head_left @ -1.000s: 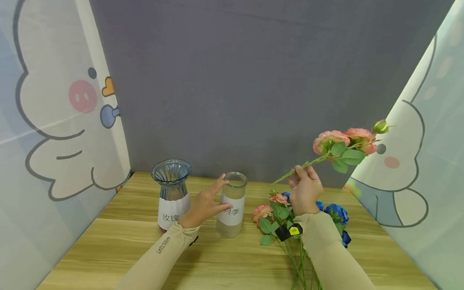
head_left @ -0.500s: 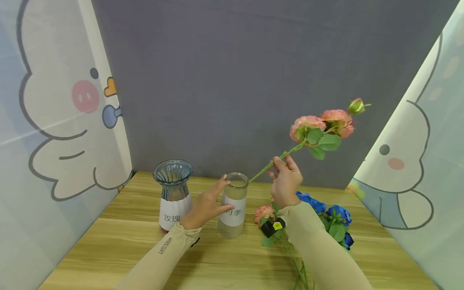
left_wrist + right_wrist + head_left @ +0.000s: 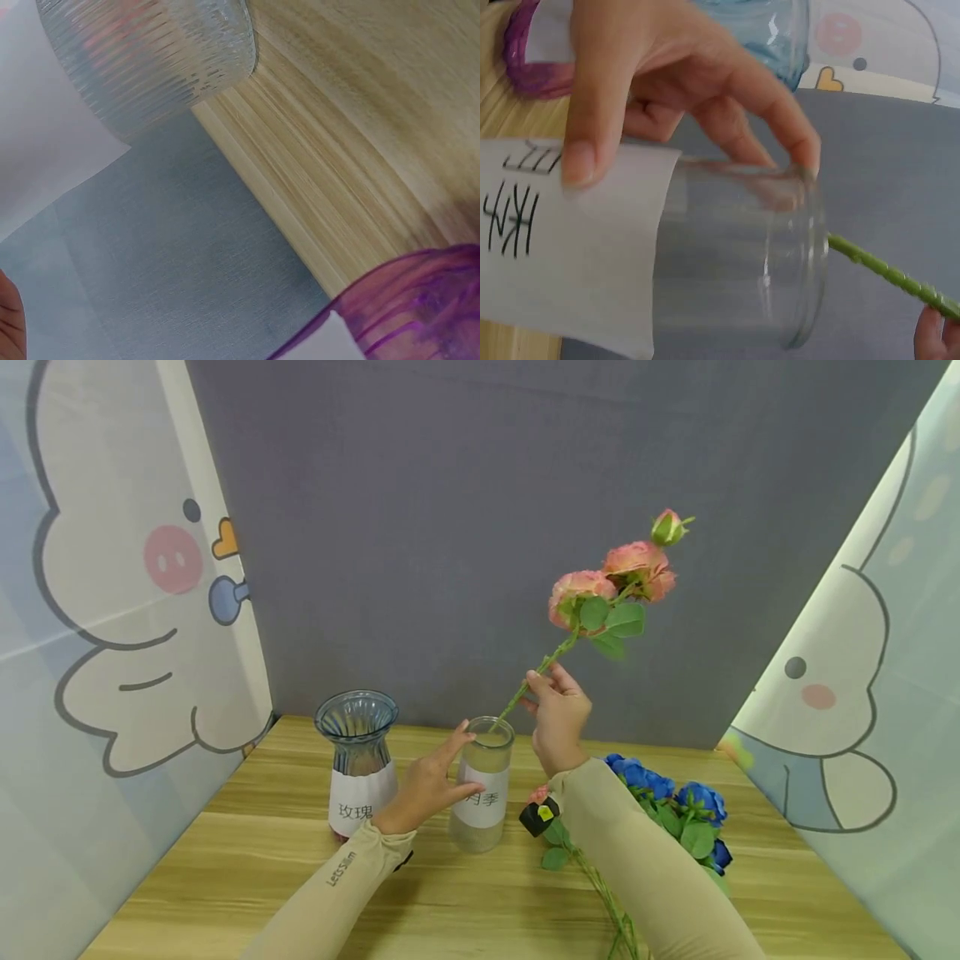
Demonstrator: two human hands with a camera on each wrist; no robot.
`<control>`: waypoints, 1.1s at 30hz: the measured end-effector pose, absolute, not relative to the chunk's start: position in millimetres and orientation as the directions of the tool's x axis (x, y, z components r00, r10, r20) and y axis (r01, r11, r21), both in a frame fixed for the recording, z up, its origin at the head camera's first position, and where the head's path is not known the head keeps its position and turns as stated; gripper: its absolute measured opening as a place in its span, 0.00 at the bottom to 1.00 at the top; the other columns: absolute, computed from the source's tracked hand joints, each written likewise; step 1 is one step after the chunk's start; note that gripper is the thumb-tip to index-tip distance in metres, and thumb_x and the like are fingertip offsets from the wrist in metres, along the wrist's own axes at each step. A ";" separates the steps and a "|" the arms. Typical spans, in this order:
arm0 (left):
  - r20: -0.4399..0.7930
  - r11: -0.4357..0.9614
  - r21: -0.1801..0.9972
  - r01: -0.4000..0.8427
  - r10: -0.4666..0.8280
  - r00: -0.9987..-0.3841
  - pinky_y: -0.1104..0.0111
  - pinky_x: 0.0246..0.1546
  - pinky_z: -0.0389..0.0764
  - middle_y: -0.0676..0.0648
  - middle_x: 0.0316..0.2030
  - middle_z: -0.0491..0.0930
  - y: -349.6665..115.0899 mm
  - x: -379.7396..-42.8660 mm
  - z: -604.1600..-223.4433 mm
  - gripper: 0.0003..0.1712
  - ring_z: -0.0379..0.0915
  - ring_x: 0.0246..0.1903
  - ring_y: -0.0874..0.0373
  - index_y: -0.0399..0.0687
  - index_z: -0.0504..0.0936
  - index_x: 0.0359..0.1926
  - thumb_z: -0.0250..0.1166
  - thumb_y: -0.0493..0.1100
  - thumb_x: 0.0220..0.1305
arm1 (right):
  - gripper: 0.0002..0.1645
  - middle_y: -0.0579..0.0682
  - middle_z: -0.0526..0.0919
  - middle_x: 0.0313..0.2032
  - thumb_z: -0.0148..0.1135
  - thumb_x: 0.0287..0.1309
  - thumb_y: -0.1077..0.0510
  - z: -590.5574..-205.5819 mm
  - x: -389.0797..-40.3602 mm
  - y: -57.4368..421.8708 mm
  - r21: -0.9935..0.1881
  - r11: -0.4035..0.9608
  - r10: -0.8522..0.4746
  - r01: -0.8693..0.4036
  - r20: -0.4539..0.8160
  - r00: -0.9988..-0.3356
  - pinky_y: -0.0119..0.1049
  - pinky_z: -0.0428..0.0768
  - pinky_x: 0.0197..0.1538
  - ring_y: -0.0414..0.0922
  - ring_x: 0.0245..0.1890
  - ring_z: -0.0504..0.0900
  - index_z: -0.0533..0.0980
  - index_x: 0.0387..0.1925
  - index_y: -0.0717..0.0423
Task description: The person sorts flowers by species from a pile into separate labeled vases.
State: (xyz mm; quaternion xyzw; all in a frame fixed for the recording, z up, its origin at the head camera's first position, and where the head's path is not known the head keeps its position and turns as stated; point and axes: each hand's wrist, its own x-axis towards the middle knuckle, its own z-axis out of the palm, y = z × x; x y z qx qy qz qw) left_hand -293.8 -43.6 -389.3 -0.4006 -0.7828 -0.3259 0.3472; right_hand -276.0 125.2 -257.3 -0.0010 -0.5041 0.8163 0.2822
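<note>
My left hand (image 3: 426, 783) grips the clear glass vase (image 3: 477, 838), thumb on its white paper label and fingers near the rim. In the right wrist view that left hand (image 3: 697, 67) reaches around the vase (image 3: 735, 255). My right hand (image 3: 561, 718) pinches the green stem of an artificial pink flower (image 3: 581, 597) with two blooms and a bud. The flower leans up to the right, and its stem's lower end is at the vase mouth. How far it reaches inside, I cannot tell. Only the vase's ribbed base (image 3: 172, 60) shows in the left wrist view.
A blue flared vase (image 3: 358, 731) with a pinkish base and a paper label stands left of the clear one. Blue flowers (image 3: 701, 802) and green stems (image 3: 611, 893) lie on the wooden table (image 3: 225, 860) at right, partly under my right forearm. A grey backdrop (image 3: 465, 527) rises behind.
My right hand has carried the pink flower leftward, tilting it more upright, so its stem end has come to the clear vase's mouth. The left hand keeps its place on the vase.
</note>
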 end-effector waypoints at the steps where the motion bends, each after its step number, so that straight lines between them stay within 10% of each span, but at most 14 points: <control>1: 0.804 0.467 0.232 0.853 0.402 -0.438 0.75 0.19 0.66 0.37 0.60 0.72 -43.8 -294.0 -389.6 0.50 0.51 0.13 0.71 0.38 0.64 0.65 0.79 0.45 0.43 | 0.24 0.47 0.78 0.25 0.62 0.56 0.73 -257.8 -277.2 124.5 -0.822 -0.321 0.449 -0.471 0.306 -0.840 0.32 0.79 0.25 0.41 0.27 0.82 0.73 0.56 0.69; 10: 0.800 0.454 0.244 0.857 0.406 -0.442 0.77 0.17 0.64 0.37 0.61 0.71 -42.9 -295.1 -388.8 0.49 0.49 0.11 0.75 0.36 0.65 0.65 0.79 0.45 0.44 | 0.21 0.44 0.79 0.23 0.59 0.56 0.77 -257.0 -289.5 132.3 -0.855 -0.234 0.249 -0.464 0.408 -0.878 0.32 0.81 0.28 0.37 0.26 0.82 0.71 0.53 0.77; 23: 0.790 0.453 0.275 0.848 0.396 -0.468 0.75 0.17 0.64 0.35 0.65 0.65 -43.7 -291.0 -391.3 0.47 0.47 0.12 0.73 0.38 0.65 0.64 0.79 0.44 0.44 | 0.23 0.45 0.81 0.26 0.54 0.62 0.74 -241.3 -304.1 155.1 -0.969 -0.156 -0.140 -0.193 0.215 -0.967 0.36 0.82 0.33 0.40 0.30 0.82 0.67 0.58 0.72; 33: 0.806 0.458 0.246 0.854 0.393 -0.443 0.75 0.16 0.63 0.34 0.63 0.67 -43.0 -292.0 -390.7 0.48 0.46 0.13 0.74 0.39 0.65 0.64 0.79 0.44 0.43 | 0.28 0.44 0.80 0.28 0.54 0.61 0.74 -242.4 -310.1 155.0 -0.983 -0.064 -0.127 -0.172 0.179 -0.976 0.33 0.81 0.37 0.37 0.30 0.83 0.63 0.63 0.73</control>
